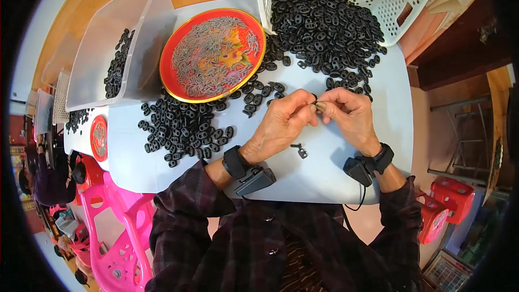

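My left hand (289,117) and my right hand (348,116) meet over the table, fingertips pinched together. A small black plastic part (315,98) shows between them, mostly covered by the fingers. Just below the hands, another small black piece (302,152) lies on the white tabletop (286,181). To the left of my left hand spreads a loose pile of black two-holed plastic parts (186,124). Beyond the hands, a red round tray (167,65) with a gold rim holds many small grey pins (208,48).
A white perforated basket (411,0) lies tipped at the far right, a large heap of black parts (330,27) spilling from it. At the far left stands a translucent bin (102,38). A pink plastic chair (116,232) and red stools (453,200) flank the table. Another person (51,178) sits at the left.
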Available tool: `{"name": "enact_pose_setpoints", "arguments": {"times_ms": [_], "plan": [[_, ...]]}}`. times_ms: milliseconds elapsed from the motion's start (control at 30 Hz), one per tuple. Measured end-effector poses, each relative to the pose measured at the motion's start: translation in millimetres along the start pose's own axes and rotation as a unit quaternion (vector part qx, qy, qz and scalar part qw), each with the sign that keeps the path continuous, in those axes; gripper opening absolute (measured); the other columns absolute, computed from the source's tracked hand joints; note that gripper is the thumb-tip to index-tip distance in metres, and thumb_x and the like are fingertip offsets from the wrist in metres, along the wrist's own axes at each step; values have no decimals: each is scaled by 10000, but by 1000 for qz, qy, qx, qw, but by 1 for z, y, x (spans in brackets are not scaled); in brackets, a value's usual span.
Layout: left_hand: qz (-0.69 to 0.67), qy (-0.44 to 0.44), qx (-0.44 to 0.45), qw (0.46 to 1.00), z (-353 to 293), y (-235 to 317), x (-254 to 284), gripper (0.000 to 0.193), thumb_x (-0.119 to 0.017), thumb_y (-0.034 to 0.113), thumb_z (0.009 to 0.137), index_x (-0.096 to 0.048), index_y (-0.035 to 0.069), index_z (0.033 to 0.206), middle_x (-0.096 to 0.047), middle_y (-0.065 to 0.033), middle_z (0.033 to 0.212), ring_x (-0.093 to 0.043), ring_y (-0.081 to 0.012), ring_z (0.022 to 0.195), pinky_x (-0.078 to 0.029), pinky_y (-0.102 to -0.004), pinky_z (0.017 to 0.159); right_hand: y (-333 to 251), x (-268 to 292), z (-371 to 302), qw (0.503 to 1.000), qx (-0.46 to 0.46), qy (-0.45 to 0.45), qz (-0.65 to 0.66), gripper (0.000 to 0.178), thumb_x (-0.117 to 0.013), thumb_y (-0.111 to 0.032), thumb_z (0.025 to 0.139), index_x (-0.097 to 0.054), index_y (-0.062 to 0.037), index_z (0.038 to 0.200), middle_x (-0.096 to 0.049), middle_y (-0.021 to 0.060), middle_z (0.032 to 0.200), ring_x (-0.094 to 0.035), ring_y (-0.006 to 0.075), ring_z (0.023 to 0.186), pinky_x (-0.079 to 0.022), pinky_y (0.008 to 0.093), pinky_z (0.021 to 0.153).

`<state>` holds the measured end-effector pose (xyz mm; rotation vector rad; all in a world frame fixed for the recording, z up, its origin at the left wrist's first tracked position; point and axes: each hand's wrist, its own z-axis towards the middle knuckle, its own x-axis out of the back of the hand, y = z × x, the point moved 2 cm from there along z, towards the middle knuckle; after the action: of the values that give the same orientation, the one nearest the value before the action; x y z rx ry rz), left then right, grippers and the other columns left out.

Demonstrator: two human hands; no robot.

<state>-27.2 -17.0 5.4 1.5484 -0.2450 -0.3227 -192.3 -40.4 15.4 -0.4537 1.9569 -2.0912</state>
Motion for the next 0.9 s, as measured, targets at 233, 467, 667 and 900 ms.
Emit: {"name": "enact_pose_setpoints", "arguments": {"times_ms": [233, 467, 667, 900], "plan": [[30, 8, 2, 1000, 1, -3, 4, 89, -518, 104, 910, -539, 18, 905, -541, 7, 750, -514, -59, 686, -432, -215, 631, -1, -3, 2, 1000, -12, 0, -11, 70, -599, -47, 874, -632, 15, 882, -623, 18, 725, -526, 55, 602, -429, 191, 545], [83, -11, -48, 995, -1, 1, -1, 70, -537, 76, 843, -504, 19, 819, -467, -23, 592, -423, -84, 550, -388, -257, 513, -26, -8, 43, 994, -11, 20, -110, 92, -579, -69, 885, -625, 10, 883, -593, 1, 710, -494, 44, 576, -403, 182, 517], [73, -15, -77, 994, -1, 0, -2, 79, -535, 64, 828, -484, 6, 809, -445, -48, 585, -430, -117, 538, -404, -286, 519, -47, -35, 99, 957, 54, -89, -270, 92, -586, -34, 846, -624, 16, 914, -585, 2, 684, -527, 50, 587, -426, 201, 510], [29, -44, -109, 993, -4, 2, -10, 88, -520, 19, 788, -450, -18, 750, -443, -108, 548, -399, -162, 483, -397, -327, 486, -42, -41, 111, 912, 76, -192, -355, 91, -605, -15, 802, -633, 25, 879, -622, 64, 695, -554, 85, 579, -452, 238, 524]]}}
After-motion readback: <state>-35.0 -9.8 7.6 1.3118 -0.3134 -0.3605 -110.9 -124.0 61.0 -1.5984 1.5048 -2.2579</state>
